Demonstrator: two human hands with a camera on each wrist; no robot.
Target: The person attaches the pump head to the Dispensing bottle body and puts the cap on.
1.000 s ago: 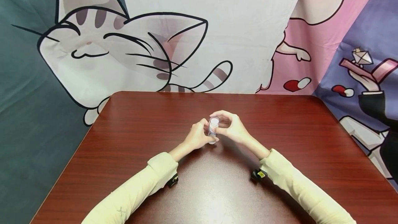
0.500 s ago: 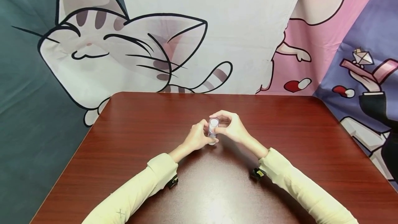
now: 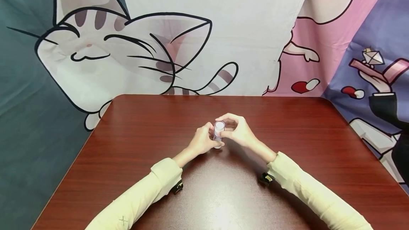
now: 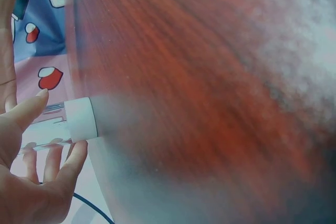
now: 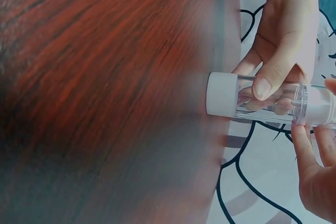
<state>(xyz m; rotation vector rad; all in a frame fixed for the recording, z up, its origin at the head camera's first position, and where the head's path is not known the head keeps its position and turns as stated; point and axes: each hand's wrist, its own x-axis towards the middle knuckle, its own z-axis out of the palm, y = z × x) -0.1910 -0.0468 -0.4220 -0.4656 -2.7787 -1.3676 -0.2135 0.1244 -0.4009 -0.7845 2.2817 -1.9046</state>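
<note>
A small clear bottle (image 3: 218,138) with a white base and a white upper part stands upright on the table, between both hands. Around its transparent lower body the left hand (image 3: 201,140) has its thumb and fingers curled. Higher up, the right hand (image 3: 241,131) grips the top section between thumb and fingers. In the right wrist view the white base (image 5: 221,94) meets the tabletop, and the left thumb (image 5: 268,82) presses the clear wall. The left wrist view shows the base from the other side, the left fingers (image 4: 68,174) around the bottle. Fingers partly hide the upper end.
The reddish-brown wooden table (image 3: 153,123) reaches back to a cloth backdrop (image 3: 255,34) printed with cartoon figures. Small black devices, one (image 3: 177,186) under the left cuff and another (image 3: 266,178) by the right, sit at the wrists. Glare lies on the near tabletop.
Both hands keep their hold on the bottle, which stays in place. Only the head view shifts slightly.
</note>
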